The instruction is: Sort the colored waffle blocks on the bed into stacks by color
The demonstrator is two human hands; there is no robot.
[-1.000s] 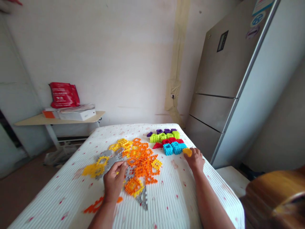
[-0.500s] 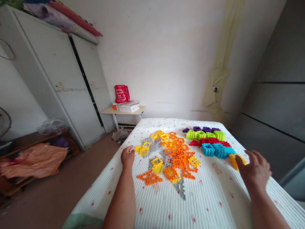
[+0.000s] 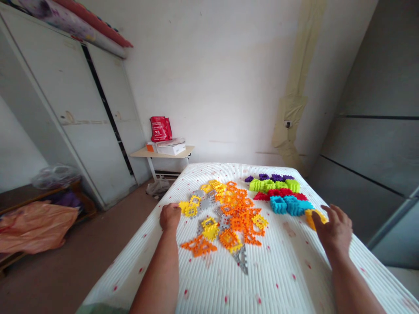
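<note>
My left hand (image 3: pixel 170 216) is at the left edge of a loose pile, its fingers closed on a yellow tile (image 3: pixel 183 206), an openwork plastic building piece with notched edges. Beside it lie more yellow tiles, grey tiles (image 3: pixel 205 203) and many orange tiles (image 3: pixel 240 223), some of them triangular. On the right, my right hand (image 3: pixel 335 229) is open, fingers apart, at a small group of yellow tiles (image 3: pixel 310 219). Its thumb overlaps those tiles; whether it presses on them is hard to see. Blue tiles (image 3: pixel 290 206) stand packed in a row just left of that group.
Behind the blue row are rows of red tiles (image 3: pixel 281 194), green tiles (image 3: pixel 273 185) and purple tiles (image 3: pixel 263 176). Everything lies on a white ribbed bed cover (image 3: pixel 262 279). Farther off are a small table (image 3: pixel 140 152) with a red bag (image 3: pixel 160 129), and a wardrobe (image 3: pixel 85 100).
The view has turned slightly right, so most things sit farther left. My left hand has come up against the yellow tile at the pile's edge. My right hand stays by its yellow group.
</note>
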